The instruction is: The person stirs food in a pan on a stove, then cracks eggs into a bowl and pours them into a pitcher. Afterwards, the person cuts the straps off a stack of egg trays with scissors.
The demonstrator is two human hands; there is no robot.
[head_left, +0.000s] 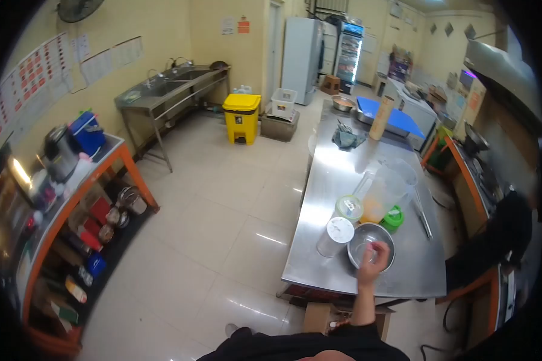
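My right hand [374,262] is over the near rim of a steel mixing bowl [389,237]. Its fingers are curled together, with a small reddish spot at the tips that I cannot make out. Left of the bowl stands a clear jar with a white lid [340,230]. Behind that is a container with a pale green lid [349,208]. A bright green lidded container [393,218] sits at the bowl's far side, beside a large clear plastic pitcher [384,189] with something orange at its bottom. My left hand cannot be made out.
Along the steel table [319,198] lie long tongs [423,213], a dark cloth bundle [347,138], an upright brown roll [381,118] and a blue board [403,120]. A cardboard box [316,317] is below the near edge. A person in dark clothes [506,234] is at right.
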